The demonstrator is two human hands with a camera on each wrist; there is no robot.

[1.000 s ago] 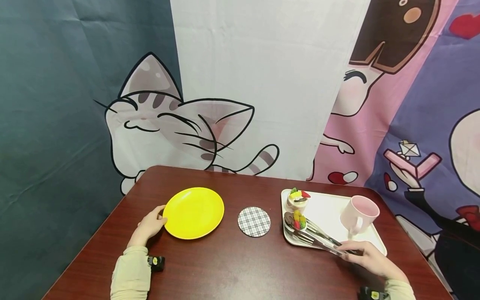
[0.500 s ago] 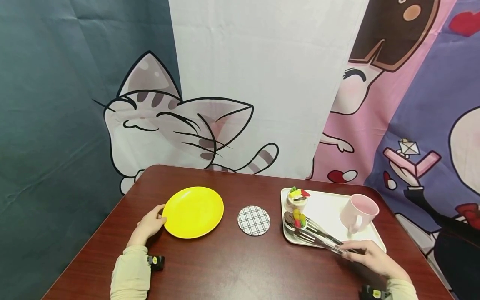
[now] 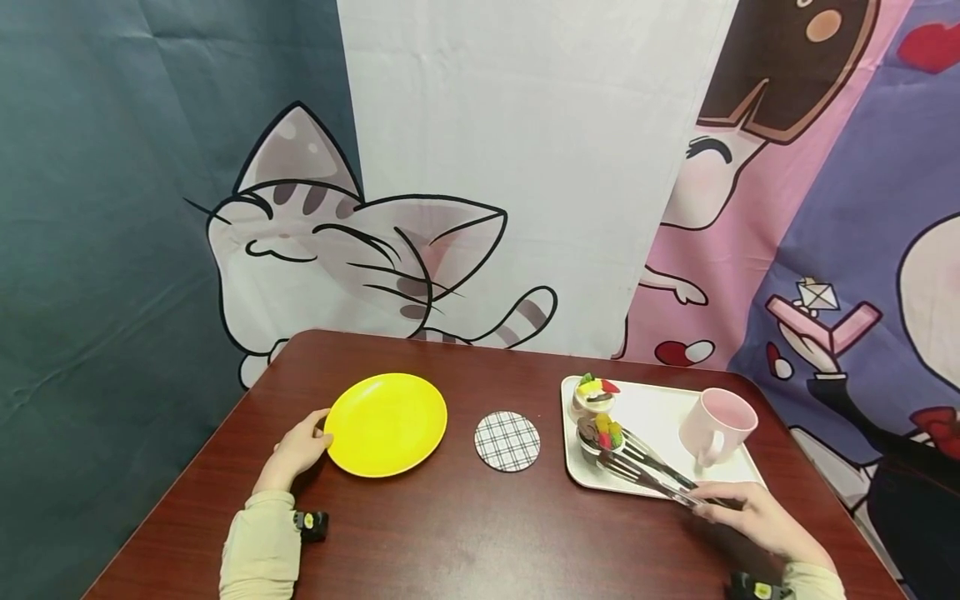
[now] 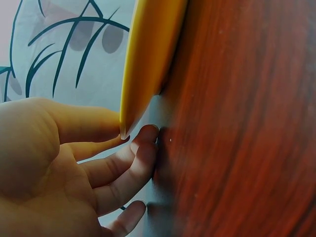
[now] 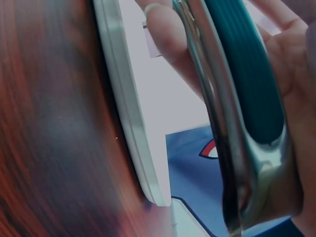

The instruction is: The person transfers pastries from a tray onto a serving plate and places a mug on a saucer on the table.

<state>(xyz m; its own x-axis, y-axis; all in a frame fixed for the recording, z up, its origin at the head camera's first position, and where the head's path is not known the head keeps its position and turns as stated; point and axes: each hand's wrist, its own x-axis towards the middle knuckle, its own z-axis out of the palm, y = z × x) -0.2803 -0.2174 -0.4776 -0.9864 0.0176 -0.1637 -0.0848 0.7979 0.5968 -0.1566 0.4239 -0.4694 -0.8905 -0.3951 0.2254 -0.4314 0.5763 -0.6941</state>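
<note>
My left hand (image 3: 297, 452) pinches the near-left rim of a round yellow plate (image 3: 386, 425) on the table; in the left wrist view the thumb lies at the rim (image 4: 129, 118) with curled fingers below. Metal tongs (image 5: 224, 143) with a dark green grip inlay are held by my right hand (image 3: 757, 518). Their fork-like ends are around a small dessert cup (image 3: 604, 432) with brown, yellow, red and green topping, over the left part of a white tray (image 3: 660, 408). A second dessert cup (image 3: 592, 397) stands just behind it.
A pink mug (image 3: 716, 427) stands on the tray's right side, handle toward me. Between plate and tray lies a round checked coaster (image 3: 507, 442). The brown table (image 3: 450, 533) ends at a printed cloth backdrop (image 3: 525, 167).
The tongs and the front dessert cup have shifted slightly right and up in the head view, my right hand moving right with them. My left hand and the plate stay put.
</note>
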